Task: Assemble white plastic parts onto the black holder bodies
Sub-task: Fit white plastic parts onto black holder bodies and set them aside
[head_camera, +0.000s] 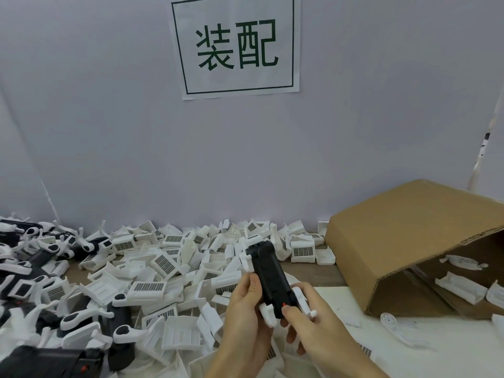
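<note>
Fingers: while the right thumb presses just beside a small red spot at the near end of the black holder body (272, 279), the other right fingers curl under that end; the left thumb and fingers wrap its left edge.
Left hand (242, 309): grips the body from the left side, at mid-length.
Right hand (308, 320): grips the near end from the right and below.
Holder position: lifted off the table (425, 356) between both hands, its long axis running away from the person, far end tilted up and slightly left.
White fittings: a white plastic part (246, 261) sticks out at the body's upper left; another white clip (268, 313) hangs at its lower left, and a further white piece (305, 304) shows at the lower right by the right hand.
Loose stock: a pile of white parts (163, 271), many with gridded faces, covers the table behind and left of the hands.
Finished units: black-and-white assemblies (41, 255) lie heaped at the far left.
Cardboard box (409, 236): tipped on its side to the right, opening toward the person, a few white pieces inside.
Wall sign (236, 45): white sheet with green characters, above centre.
</note>
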`<state>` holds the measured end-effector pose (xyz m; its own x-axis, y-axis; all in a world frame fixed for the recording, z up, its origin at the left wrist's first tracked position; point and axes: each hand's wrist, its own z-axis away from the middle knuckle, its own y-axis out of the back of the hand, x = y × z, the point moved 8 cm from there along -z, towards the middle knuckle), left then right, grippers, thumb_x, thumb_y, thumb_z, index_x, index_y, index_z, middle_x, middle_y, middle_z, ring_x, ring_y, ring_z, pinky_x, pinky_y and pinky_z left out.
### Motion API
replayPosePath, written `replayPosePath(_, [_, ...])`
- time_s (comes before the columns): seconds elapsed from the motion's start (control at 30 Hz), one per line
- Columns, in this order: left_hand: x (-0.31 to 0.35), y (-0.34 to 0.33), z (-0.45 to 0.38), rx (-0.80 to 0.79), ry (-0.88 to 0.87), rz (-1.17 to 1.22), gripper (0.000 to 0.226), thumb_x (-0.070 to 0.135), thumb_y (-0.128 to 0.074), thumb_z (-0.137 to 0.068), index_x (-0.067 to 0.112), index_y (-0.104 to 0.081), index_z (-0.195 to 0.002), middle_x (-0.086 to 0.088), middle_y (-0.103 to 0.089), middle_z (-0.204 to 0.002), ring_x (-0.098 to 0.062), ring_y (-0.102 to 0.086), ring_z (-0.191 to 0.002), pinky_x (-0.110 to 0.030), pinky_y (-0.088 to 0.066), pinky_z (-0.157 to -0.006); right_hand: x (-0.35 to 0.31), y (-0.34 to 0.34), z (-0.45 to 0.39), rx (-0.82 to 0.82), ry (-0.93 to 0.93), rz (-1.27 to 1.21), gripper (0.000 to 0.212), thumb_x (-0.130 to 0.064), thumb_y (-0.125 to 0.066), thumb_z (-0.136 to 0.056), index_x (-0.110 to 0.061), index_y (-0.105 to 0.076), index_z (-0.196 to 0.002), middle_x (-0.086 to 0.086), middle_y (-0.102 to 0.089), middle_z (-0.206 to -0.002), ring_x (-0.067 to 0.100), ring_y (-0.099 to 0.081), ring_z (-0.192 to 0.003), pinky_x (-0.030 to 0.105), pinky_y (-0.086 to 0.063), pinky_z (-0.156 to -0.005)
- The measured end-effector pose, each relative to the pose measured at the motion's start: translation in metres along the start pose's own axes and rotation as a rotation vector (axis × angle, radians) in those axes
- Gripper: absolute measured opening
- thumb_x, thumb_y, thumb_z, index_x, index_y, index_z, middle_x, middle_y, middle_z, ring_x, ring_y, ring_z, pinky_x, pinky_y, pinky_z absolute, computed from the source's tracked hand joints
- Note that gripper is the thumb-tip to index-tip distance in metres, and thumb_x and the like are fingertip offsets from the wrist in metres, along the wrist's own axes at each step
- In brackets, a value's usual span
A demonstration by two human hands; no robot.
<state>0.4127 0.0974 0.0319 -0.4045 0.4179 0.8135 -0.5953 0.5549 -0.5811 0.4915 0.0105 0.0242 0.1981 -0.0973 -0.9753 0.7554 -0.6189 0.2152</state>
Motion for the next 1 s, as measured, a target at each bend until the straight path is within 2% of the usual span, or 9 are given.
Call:
replayPosePath(0.07, [-0.0009, 0.001, -0.0003, 0.019, 0.007, 0.015, 0.03, 0.021, -0.048, -0.103, 0.004, -0.072, -0.097, -0.022, -0.07, -0.087, -0.032, -0.069, -0.071, -0.038, -0.056, -0.055, 0.0009, -0.001, -0.0002, -0.006, -0.02, -0.024, 0.013, -0.021, -0.057, -0.098, -0.033, -0.058, -0.102, -0.007, -0.067, -0.069, 0.008, -0.061, -0.061, 0.019, -0.047, -0.054])
replayPosePath(0.17, [-0.0007, 0.0005, 0.0014, 0.023, 0.012, 0.036, 0.027, 0.019, -0.049, -0.101, 0.002, -0.07, -0.1, -0.025, -0.07, -0.09, -0.031, -0.069, -0.069, -0.033, -0.054, -0.049, 0.0034, -0.0012, -0.0012, -0.01, -0.049, -0.066, 0.008, -0.028, -0.057, -0.098, -0.034, -0.059, -0.103, -0.004, -0.067, -0.071, 0.009, -0.063, -0.062, 0.02, -0.048, -0.056])
replayPosePath(0.33, [-0.002, 0.0003, 0.0007, 0.003, 0.004, -0.006, 0.029, 0.02, -0.046, -0.104, 0.001, -0.068, -0.109, -0.024, -0.071, -0.094, -0.035, -0.07, -0.08, -0.041, -0.059, -0.062, 0.0075, -0.0011, -0.0019, -0.028, -0.063, -0.105, 0.022, -0.021, -0.057, -0.096, -0.042, -0.061, -0.091, -0.006, -0.057, -0.063, 0.008, -0.054, -0.057, 0.023, -0.047, -0.057])
replayPosePath(0.43, [-0.0018, 0.0009, -0.0006, 0.011, -0.004, -0.031, 0.029, 0.019, -0.046, -0.105, -0.003, -0.065, -0.109, -0.023, -0.07, -0.09, -0.035, -0.069, -0.079, -0.04, -0.058, -0.062, 0.0071, -0.0008, -0.0029, -0.043, -0.057, -0.1, 0.03, -0.019, -0.056, -0.094, -0.046, -0.06, -0.084, -0.008, -0.055, -0.062, 0.009, -0.052, -0.058, 0.023, -0.046, -0.056])
replayPosePath(0.5, [-0.0018, 0.0009, -0.0007, 0.013, -0.007, -0.019, 0.03, 0.019, -0.045, -0.105, -0.002, -0.066, -0.108, -0.022, -0.07, -0.091, -0.035, -0.068, -0.078, -0.04, -0.056, -0.063, 0.0045, -0.0018, -0.0024, -0.054, -0.048, -0.114, 0.026, -0.022, -0.057, -0.092, -0.047, -0.061, -0.085, -0.006, -0.055, -0.064, 0.011, -0.051, -0.06, 0.023, -0.046, -0.056])
replayPosePath(0.6, [-0.002, 0.0023, -0.0012, 0.017, -0.006, -0.002, 0.031, 0.02, -0.046, -0.104, 0.001, -0.069, -0.108, -0.022, -0.071, -0.094, -0.032, -0.07, -0.079, -0.041, -0.058, -0.066, -0.001, -0.0048, 0.0, -0.09, -0.031, -0.138, 0.02, -0.029, -0.055, -0.077, -0.047, -0.061, -0.084, -0.009, -0.053, -0.06, 0.01, -0.049, -0.057, 0.023, -0.045, -0.056])
replayPosePath(0.77, [-0.0044, 0.0037, -0.0035, 0.018, -0.02, -0.045, 0.03, 0.022, -0.046, -0.103, 0.0, -0.067, -0.106, -0.022, -0.068, -0.093, -0.035, -0.066, -0.083, -0.049, -0.055, -0.079, 0.0018, -0.0031, -0.0001, -0.084, -0.013, -0.061, 0.034, -0.017, -0.052, -0.095, -0.048, -0.058, -0.082, -0.008, -0.05, -0.059, 0.011, -0.047, -0.057, 0.027, -0.043, -0.054])
replayPosePath(0.87, [-0.0047, 0.0037, -0.0046, 0.014, -0.022, -0.046, 0.029, 0.021, -0.048, -0.101, -0.001, -0.066, -0.102, -0.019, -0.068, -0.089, -0.033, -0.066, -0.081, -0.047, -0.056, -0.076, 0.0011, -0.0007, 0.0012, -0.063, -0.008, -0.027, 0.03, -0.021, -0.053, -0.095, -0.048, -0.057, -0.084, -0.004, -0.047, -0.059, 0.015, -0.046, -0.059, 0.029, -0.041, -0.054])
replayPosePath(1.0, [-0.0054, 0.0038, -0.0052, 0.024, -0.02, -0.041, 0.029, 0.019, -0.046, -0.105, -0.002, -0.066, -0.103, -0.018, -0.067, -0.088, -0.032, -0.065, -0.082, -0.042, -0.057, -0.073, 0.0005, -0.0009, 0.0003, -0.054, -0.011, -0.008, 0.029, -0.021, -0.053, -0.096, -0.047, -0.057, -0.084, -0.008, -0.048, -0.054, 0.014, -0.046, -0.058, 0.032, -0.042, -0.058])
